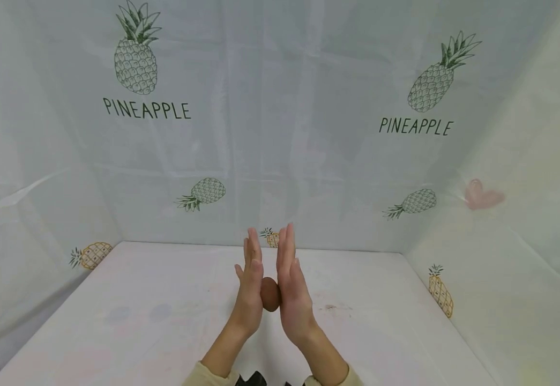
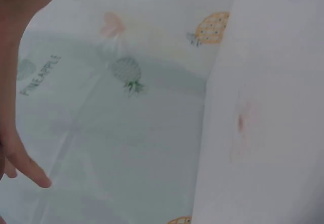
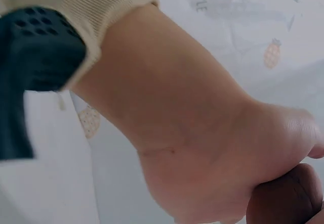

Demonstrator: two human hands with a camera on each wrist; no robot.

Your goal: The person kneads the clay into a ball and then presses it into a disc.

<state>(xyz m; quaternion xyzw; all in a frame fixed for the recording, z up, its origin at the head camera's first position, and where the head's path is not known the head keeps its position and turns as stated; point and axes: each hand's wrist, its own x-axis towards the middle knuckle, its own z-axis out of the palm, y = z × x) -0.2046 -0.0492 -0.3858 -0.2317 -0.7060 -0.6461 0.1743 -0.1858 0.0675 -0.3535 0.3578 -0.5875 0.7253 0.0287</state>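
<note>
A brown egg-shaped lump (image 1: 270,294) is squeezed between my two flat palms above the white table (image 1: 164,321). My left hand (image 1: 249,284) presses it from the left and my right hand (image 1: 290,284) from the right, fingers straight and pointing away from me. In the right wrist view, the heel of my right hand (image 3: 202,148) lies against the brown lump (image 3: 286,198). The left wrist view shows only the edge of my left hand and one of its fingers (image 2: 30,172); the lump is hidden there.
White sheets printed with pineapples wall in the table at the back (image 1: 280,134), left and right. A pink heart mark (image 1: 479,197) shows on the right wall. A small brownish stain (image 1: 330,307) lies on the table just right of my hands.
</note>
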